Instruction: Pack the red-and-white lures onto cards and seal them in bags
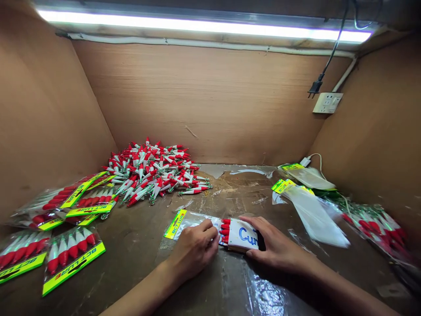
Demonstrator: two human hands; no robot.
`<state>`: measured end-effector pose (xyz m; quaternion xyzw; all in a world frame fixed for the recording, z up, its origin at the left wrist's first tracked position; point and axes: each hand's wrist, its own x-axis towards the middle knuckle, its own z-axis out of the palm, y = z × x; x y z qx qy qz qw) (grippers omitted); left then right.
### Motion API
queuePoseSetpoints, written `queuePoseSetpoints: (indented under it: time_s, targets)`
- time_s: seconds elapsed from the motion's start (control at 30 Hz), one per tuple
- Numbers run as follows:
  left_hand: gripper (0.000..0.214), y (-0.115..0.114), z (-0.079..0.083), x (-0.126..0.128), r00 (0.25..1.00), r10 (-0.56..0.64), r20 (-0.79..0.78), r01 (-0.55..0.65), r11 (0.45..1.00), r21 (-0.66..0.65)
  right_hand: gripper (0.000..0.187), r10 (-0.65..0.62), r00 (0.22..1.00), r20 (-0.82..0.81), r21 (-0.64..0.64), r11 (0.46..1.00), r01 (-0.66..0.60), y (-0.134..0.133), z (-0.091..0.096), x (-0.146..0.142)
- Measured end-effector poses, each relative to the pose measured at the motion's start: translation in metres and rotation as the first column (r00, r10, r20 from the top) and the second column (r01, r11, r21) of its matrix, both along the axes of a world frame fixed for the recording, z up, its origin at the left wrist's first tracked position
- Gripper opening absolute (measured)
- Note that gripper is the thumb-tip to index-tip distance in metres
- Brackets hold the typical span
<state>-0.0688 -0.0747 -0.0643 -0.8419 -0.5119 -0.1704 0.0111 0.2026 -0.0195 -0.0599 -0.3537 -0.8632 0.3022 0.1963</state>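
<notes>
Low over the bench, my left hand [199, 248] is closed in a pinch on the open end of a clear plastic bag [197, 218] with a yellow-green "BCT LURE" header. My right hand [274, 245] grips a flat white holder [241, 235] with blue handwriting, thumb on the near edge and fingers on the far one. Several red-tipped fishing lures [225, 230] stick out of the holder's left end, at the bag's mouth. My left fingers cover part of that mouth, so how far the tips reach inside is hidden.
Loose red-and-white lures [154, 171] are heaped at back left. Filled packs [74, 254] lie at left. Flat bags [312, 215] are stacked at right, beside more lures [378, 224]. A plug [315, 85] dangles by a wall socket [328, 103]. Wooden walls enclose three sides.
</notes>
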Motion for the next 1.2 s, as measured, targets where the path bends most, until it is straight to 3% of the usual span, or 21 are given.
queuePoseSetpoints:
  time_s: [0.23,0.43,0.57,0.8,0.87,0.93,1.03,1.13,1.2]
  targets:
    - [0.014,-0.003,-0.007,0.010,0.977,-0.143,-0.157,0.158,0.984,0.087,0.095,0.034,0.999,0.034,0.132,0.990,-0.039,-0.012,-0.001,-0.008]
    - [0.017,-0.005,-0.006,0.008,0.982,-0.186,-0.041,0.190,0.973,0.133,0.094,0.115,0.981,0.158,0.159,0.977,-0.140,-0.009,0.003,-0.008]
    - [0.015,-0.004,-0.004,0.010,0.970,-0.244,0.021,0.241,0.967,0.082,0.099,0.130,0.979,0.157,0.167,0.974,-0.156,-0.008,0.003,-0.006]
    - [0.015,-0.006,-0.005,0.019,0.903,-0.416,0.103,0.420,0.908,-0.013,0.077,0.157,0.976,0.151,0.149,0.972,-0.180,-0.006,0.003,-0.007]
    - [0.017,-0.006,-0.006,0.016,0.902,-0.397,0.168,0.411,0.910,-0.055,0.072,0.146,0.979,0.142,0.134,0.977,-0.165,-0.003,0.000,-0.007]
    - [0.027,-0.002,-0.005,0.009,0.925,-0.292,0.242,0.317,0.946,-0.070,0.072,0.122,0.986,0.116,0.125,0.983,-0.137,0.000,-0.004,-0.006]
    - [0.064,0.009,-0.001,-0.004,0.955,-0.162,0.247,0.193,0.976,-0.106,0.072,0.105,0.992,0.068,0.140,0.984,-0.114,0.001,-0.008,-0.008]
    - [0.102,0.021,0.003,-0.009,0.962,-0.215,0.166,0.247,0.947,-0.206,0.068,0.111,0.994,0.016,0.173,0.979,-0.112,0.000,-0.007,-0.011]
    - [0.114,0.027,0.005,-0.003,0.956,-0.255,0.146,0.285,0.923,-0.257,0.063,0.121,0.993,-0.020,0.202,0.973,-0.114,-0.003,-0.002,-0.015]
